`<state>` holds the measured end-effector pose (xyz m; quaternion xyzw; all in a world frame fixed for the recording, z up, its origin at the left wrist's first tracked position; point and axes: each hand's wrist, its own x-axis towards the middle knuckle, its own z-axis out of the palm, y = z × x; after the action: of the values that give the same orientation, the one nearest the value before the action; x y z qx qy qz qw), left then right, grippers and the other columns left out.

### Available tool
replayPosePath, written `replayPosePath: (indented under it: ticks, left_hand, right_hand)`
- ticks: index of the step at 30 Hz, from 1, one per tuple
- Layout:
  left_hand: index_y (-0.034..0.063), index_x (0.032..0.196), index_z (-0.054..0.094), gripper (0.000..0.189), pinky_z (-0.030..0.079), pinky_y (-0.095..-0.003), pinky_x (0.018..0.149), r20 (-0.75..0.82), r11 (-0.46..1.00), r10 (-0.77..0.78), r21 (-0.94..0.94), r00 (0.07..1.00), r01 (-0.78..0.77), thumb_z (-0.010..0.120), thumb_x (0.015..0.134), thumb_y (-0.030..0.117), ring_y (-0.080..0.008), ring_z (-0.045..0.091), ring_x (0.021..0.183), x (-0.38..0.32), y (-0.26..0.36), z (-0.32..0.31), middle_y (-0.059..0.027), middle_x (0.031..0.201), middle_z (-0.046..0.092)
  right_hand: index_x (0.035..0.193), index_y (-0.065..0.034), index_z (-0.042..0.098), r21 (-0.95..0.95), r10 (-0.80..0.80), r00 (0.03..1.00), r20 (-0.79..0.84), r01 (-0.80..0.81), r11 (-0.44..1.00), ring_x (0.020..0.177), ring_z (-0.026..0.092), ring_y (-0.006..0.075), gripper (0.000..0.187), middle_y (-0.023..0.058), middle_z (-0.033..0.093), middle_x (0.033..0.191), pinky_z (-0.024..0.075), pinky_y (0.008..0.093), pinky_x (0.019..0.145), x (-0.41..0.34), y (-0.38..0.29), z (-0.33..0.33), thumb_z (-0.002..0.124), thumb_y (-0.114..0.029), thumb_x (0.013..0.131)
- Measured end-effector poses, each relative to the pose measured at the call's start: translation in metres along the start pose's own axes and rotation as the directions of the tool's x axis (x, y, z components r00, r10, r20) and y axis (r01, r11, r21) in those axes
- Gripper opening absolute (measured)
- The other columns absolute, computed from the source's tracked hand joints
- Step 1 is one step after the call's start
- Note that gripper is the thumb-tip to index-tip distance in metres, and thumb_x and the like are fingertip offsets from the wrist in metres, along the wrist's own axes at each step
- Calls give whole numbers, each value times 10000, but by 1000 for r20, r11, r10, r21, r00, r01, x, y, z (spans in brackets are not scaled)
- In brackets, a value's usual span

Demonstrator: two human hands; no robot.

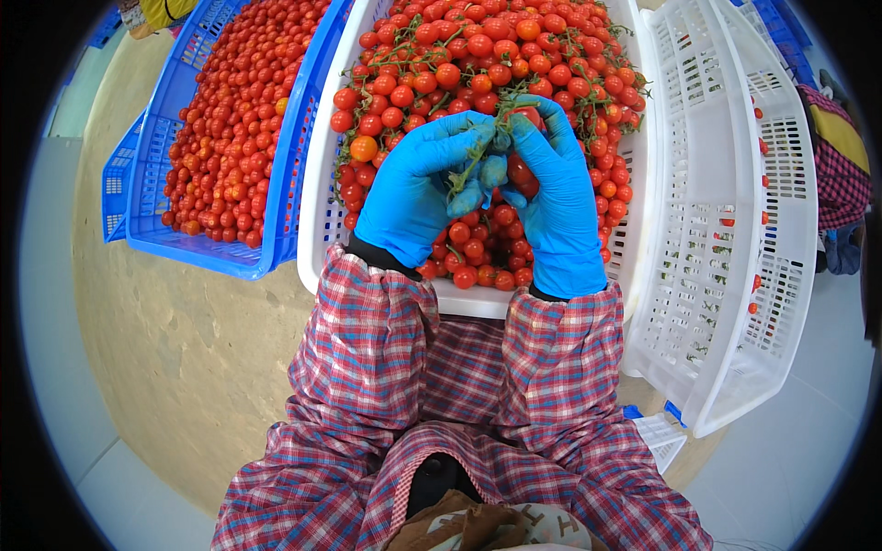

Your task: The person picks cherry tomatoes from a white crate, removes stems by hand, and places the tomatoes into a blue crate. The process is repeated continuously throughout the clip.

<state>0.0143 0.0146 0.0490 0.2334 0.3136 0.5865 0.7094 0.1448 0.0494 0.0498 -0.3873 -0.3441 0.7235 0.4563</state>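
Note:
Both hands wear blue gloves and meet over a white plastic crate (467, 303) heaped with cherry tomatoes (441, 76), many on green stems. My left hand (427, 179) pinches a green tomato stem (468, 169) between its stained fingertips. Close beside it, my right hand (551, 186) is curled around several red cherry tomatoes (521, 172), with one more at its thumb and forefinger. The fingertips of the two hands nearly touch, and the fingers partly hide the fruit.
At the left stands a blue plastic crate (200, 256) full of loose cherry tomatoes. White perforated crates (696, 206) lean at the right, with stem bits and a few tomatoes in them. A person's checked clothing (837, 165) shows at the right edge, yellow clothing (162, 10) at the upper left.

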Motion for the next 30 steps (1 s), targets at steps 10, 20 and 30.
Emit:
replayPosePath:
  ticks: [10,20,30]
  left_hand:
    - [6,1027,510,269,337,-189,461,-55,896,11,-442,998,-34,409,908,225,-77,372,451,-2,5,-9,-27,701,441]
    - [22,886,475,174,323,-190,415,102,738,545,-530,832,-418,502,880,194,-99,369,471,-35,55,-38,-55,650,407]
    - [48,840,487,144,327,-202,439,32,825,548,-186,836,-534,553,854,176,-73,403,470,-57,80,-59,-5,597,437]
  right_hand:
    - [1216,-77,458,448,65,967,245,-172,877,706,570,150,386,104,582,997,421,214,478,5,13,-23,501,-294,899]
    - [1328,-106,347,573,136,966,221,-241,784,921,570,250,467,150,454,1244,423,236,497,16,29,24,438,-320,922]
    - [1313,-51,369,-55,17,920,393,5,998,1278,295,277,544,151,286,1399,290,390,1025,30,23,148,324,-444,940]
